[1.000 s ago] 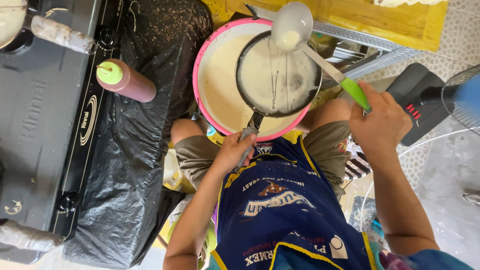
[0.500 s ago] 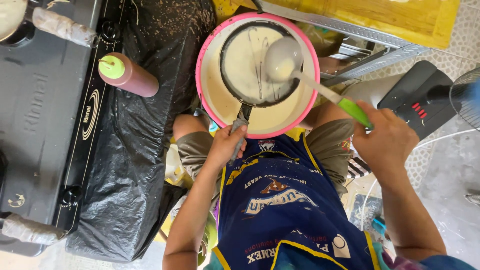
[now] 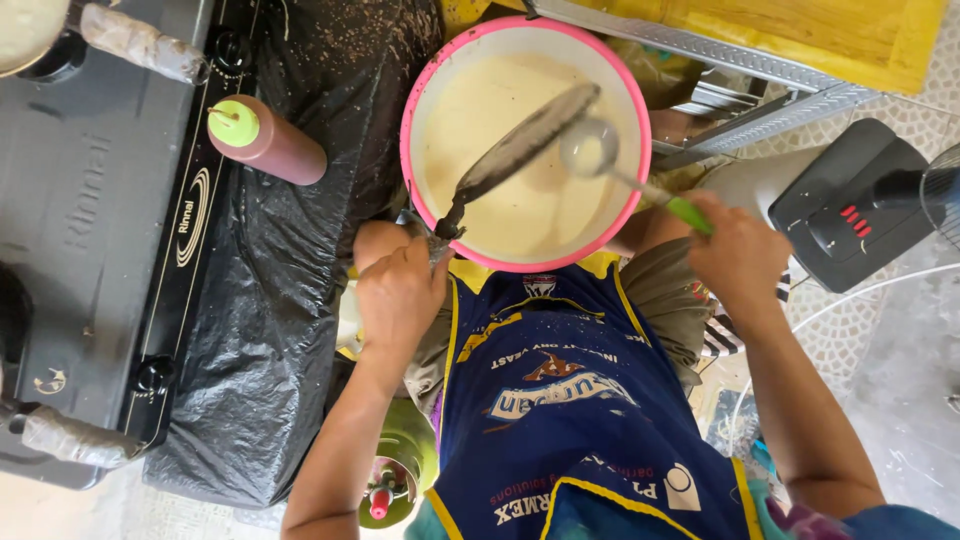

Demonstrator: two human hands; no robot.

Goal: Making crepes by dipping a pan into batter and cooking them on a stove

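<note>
The person is wearing a dark blue apron (image 3: 570, 400) edged with yellow piping and carrying printed lettering and an emblem in white, red and yellow. Olive-brown shorts (image 3: 665, 300) are showing beside it. Both forearms are showing bare, with a blue sleeve (image 3: 900, 520) peeking in at the right arm.

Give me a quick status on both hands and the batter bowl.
Left hand grips the pan handle, pan tilted over the pink bowl. Right hand holds the green-handled ladle above the batter. Squeeze bottle stands apart, nothing blocking.
</note>
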